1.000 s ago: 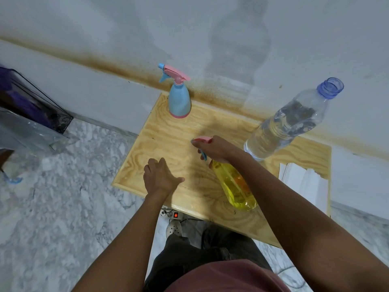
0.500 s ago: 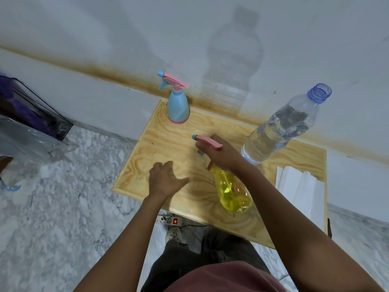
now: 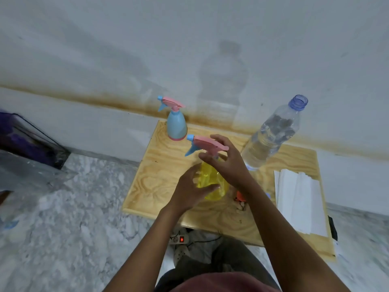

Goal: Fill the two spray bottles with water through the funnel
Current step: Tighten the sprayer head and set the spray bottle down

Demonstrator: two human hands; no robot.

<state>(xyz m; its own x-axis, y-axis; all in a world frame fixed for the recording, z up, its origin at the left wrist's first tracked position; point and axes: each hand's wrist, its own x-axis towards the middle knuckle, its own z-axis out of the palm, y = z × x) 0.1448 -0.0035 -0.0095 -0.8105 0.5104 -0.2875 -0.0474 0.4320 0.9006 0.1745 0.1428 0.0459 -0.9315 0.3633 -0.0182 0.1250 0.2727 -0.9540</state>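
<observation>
Two hands meet on the yellow bottle (image 3: 209, 180) mid-bench (image 3: 160, 178): your left hand (image 3: 189, 190) curls its fingers round the body; your right hand (image 3: 229, 163) splays its fingers about the neck under the pink head (image 3: 207, 143), grip unclear. At the far left corner stands the blue bottle (image 3: 176, 127), with the water bottle (image 3: 269, 140) far right.

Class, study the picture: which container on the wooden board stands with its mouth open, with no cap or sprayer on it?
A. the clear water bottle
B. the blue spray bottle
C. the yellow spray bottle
A: the clear water bottle ends in a bare, open neck, while the blue spray bottle and the yellow spray bottle each have a pink trigger head on top.
</observation>
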